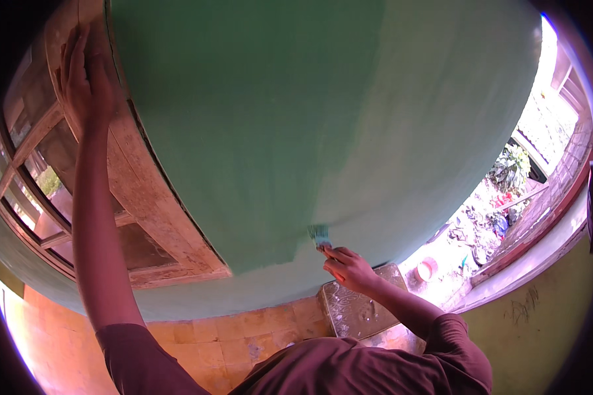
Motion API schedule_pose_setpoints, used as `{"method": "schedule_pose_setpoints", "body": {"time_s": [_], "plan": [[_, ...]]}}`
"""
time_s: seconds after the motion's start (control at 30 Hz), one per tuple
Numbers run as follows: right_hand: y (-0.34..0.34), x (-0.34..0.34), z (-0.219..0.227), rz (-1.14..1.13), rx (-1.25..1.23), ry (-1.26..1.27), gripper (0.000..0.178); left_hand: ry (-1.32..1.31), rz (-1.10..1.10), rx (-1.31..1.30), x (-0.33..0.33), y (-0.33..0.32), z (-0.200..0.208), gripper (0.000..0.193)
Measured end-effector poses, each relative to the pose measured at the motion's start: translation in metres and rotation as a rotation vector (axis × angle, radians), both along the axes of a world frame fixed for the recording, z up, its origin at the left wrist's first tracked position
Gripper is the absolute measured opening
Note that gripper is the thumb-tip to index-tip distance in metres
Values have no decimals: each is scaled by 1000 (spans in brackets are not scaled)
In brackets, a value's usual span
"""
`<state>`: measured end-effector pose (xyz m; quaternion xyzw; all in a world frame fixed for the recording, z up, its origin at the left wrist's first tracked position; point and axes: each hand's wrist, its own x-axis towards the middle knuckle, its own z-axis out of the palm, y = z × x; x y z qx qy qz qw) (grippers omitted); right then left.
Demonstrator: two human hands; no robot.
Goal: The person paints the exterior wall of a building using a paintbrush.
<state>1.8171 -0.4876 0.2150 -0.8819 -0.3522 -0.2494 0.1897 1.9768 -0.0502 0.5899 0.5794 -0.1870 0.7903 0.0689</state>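
Note:
A paintbrush (319,236) is gripped in my right hand (350,268), its bristles coated green and touching the wall (296,118). Darker green paint covers the left part of that wall, while a paler green shows to the right and along the bottom. The brush meets the wall close to the lower edge of the darker area. My left hand (89,85) is raised high, fingers stretched out against the wooden window frame (145,191) on the left. Nothing shows in that hand.
Below the wall runs an orange tiled floor (211,342). A paint-spattered flat-topped stand (362,313) is under my right forearm. To the right, a bright opening shows a pinkish bucket (427,268), plants (510,168) and scattered litter. Window panes (53,158) lie beside my left arm.

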Motion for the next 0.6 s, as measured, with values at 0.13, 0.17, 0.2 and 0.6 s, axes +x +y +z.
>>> {"method": "schedule_pose_setpoints", "body": {"time_s": [0.13,0.17,0.2,0.6], "plan": [[-11,15,-9,60,-55,122,12,-14,-7,18,4,1,2,40],[-12,21,5,84,-67,71,12,-25,-13,35,4,2,2,40],[-10,25,29,93,-55,60,13,-13,-14,37,4,2,2,40],[-16,20,233,-167,109,-838,20,-69,-57,57,1,-3,2,39]]}}
